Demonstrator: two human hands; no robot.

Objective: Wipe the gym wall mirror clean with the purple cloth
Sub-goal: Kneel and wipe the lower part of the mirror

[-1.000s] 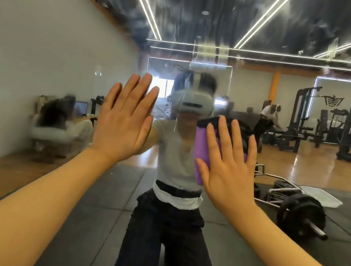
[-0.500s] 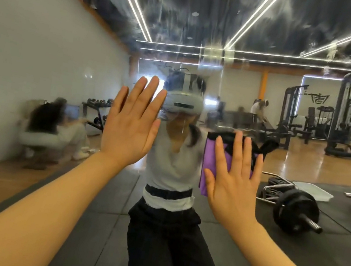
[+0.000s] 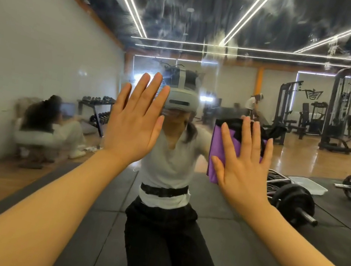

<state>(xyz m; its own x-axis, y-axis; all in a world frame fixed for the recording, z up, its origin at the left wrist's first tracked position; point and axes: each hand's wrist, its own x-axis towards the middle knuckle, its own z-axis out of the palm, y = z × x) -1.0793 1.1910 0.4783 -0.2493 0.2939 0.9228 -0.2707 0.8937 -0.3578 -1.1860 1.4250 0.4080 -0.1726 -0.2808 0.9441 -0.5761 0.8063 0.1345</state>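
The gym wall mirror [image 3: 211, 22] fills the whole view, with whitish smears across its upper part. My right hand [image 3: 242, 165] lies flat with fingers spread and presses the purple cloth [image 3: 222, 145] against the glass; the cloth has a black edge along its top. My left hand [image 3: 135, 121] is also flat on the mirror, fingers straight, holding nothing. Both arms reach forward at about head height.
The mirror reflects a person in a white shirt and headset, black floor mats, a barbell with plates [image 3: 292, 203], a white tray [image 3: 307, 185], weight machines [image 3: 339, 118] at the right, a dumbbell rack [image 3: 97, 108] and a seated person [image 3: 44, 120] at the left wall.
My right hand has slid the purple cloth to the right across the glass. The left hand has shifted slightly right and stayed flat on the mirror.
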